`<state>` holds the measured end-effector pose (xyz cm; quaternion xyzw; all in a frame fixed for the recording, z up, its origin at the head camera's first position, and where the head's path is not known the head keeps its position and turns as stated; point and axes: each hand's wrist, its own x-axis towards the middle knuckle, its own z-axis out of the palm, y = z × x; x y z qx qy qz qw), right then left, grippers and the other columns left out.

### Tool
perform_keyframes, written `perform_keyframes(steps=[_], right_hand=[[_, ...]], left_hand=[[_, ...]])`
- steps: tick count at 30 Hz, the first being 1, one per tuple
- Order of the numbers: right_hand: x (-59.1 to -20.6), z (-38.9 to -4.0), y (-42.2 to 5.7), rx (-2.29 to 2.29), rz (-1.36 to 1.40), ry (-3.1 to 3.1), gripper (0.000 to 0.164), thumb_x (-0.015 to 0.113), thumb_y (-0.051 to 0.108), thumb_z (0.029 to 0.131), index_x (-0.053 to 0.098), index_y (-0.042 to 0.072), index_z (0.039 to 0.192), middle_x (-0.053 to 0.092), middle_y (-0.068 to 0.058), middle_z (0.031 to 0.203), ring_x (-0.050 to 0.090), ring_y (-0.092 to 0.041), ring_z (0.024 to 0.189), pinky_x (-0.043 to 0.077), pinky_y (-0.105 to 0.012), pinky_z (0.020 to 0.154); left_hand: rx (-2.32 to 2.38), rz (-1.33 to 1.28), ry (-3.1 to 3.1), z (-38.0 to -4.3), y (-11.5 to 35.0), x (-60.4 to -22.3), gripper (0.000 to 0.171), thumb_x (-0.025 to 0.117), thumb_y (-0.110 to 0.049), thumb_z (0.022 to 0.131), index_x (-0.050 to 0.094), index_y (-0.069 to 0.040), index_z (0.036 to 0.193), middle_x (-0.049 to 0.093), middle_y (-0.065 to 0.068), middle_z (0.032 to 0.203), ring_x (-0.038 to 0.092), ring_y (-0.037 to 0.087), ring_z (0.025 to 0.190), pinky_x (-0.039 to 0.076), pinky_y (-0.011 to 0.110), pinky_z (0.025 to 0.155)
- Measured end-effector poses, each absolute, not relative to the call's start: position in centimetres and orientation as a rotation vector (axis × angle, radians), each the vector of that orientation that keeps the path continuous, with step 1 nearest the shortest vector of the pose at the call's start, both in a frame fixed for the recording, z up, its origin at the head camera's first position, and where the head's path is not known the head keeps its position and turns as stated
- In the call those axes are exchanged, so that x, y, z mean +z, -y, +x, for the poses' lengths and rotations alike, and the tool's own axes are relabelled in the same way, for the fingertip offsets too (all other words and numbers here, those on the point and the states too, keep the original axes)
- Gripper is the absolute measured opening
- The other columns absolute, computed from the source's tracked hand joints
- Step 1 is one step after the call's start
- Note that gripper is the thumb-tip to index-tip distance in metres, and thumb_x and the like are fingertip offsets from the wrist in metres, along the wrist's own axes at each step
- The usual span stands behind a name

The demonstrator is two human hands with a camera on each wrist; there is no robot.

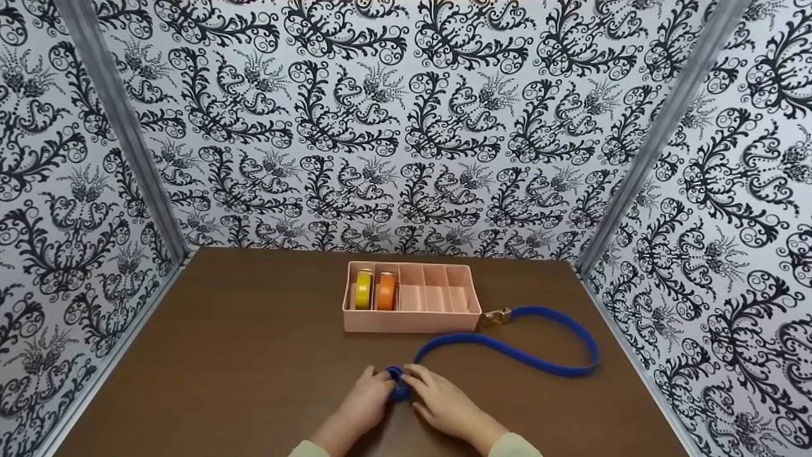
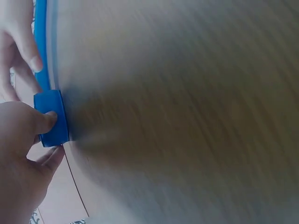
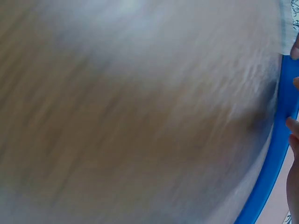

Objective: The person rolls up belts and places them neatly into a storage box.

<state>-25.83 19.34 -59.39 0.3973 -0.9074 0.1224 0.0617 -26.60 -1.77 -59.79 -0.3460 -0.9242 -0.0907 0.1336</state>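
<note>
A blue belt (image 1: 539, 363) lies on the table, its near end wound into a small upright roll (image 1: 399, 390) between the two hands. My left hand (image 1: 365, 403) holds this roll from the left; in the left wrist view its thumb (image 2: 49, 120) presses on the roll's face. At the roll's right side is my right hand (image 1: 447, 403), fingers extended and touching the belt, thumb apart from it. The right wrist view shows fingertips (image 3: 292, 123) against the blue band. The belt's unrolled length curves away to the right, ending in a gold-coloured buckle (image 1: 498, 316).
Behind the hands stands a pink divided box (image 1: 412, 322). A yellow rolled belt (image 1: 363, 292) and an orange rolled belt (image 1: 386, 293) stand in its left compartments. The brown table (image 1: 254, 330) is bounded by patterned walls at the back and sides.
</note>
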Motion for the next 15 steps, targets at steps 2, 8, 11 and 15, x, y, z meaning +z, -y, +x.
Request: perform_keyframes(steps=[2,8,11,15], right_hand=[[-59.5,-25.8,-19.6,0.331,1.247,2.711,0.049,0.063,0.016,0.095,0.048,0.007,0.141,0.039,-0.011,0.149,0.046,-0.027,0.13,0.043,-0.042,0.101],[-59.5,-26.0,-20.0,0.265,1.381,2.513,0.041,0.064,0.011,0.094,0.057,0.006,0.134,0.047,-0.008,0.145,0.051,-0.025,0.126,0.044,-0.038,0.1],[-59.6,-26.4,-19.6,0.263,1.375,2.431,0.03,0.064,0.009,0.093,0.065,0.008,0.122,0.058,-0.007,0.134,0.058,-0.024,0.118,0.046,-0.036,0.096],[-59.7,-27.0,-18.5,0.297,1.295,2.355,0.016,0.069,0.008,0.088,0.072,0.011,0.103,0.068,-0.003,0.114,0.063,-0.019,0.102,0.049,-0.029,0.088]], left_hand=[[-0.333,-1.002,2.687,-26.8,1.8,-59.8,0.02,0.072,0.004,0.075,0.073,-0.011,0.088,0.068,0.003,0.097,0.058,0.028,0.094,0.051,0.039,0.083],[-0.526,-1.117,2.669,-27.7,2.3,-59.7,0.027,0.072,0.011,0.07,0.075,-0.011,0.084,0.07,-0.002,0.093,0.063,0.018,0.098,0.044,0.047,0.097],[-0.535,-1.163,2.641,-27.9,2.4,-59.7,0.026,0.072,0.011,0.07,0.076,-0.011,0.084,0.071,-0.005,0.092,0.063,0.013,0.093,0.046,0.045,0.094],[-0.578,-1.046,2.566,-27.5,2.1,-60.0,0.025,0.072,0.007,0.071,0.077,-0.015,0.082,0.07,-0.005,0.095,0.064,0.013,0.088,0.051,0.036,0.078]])
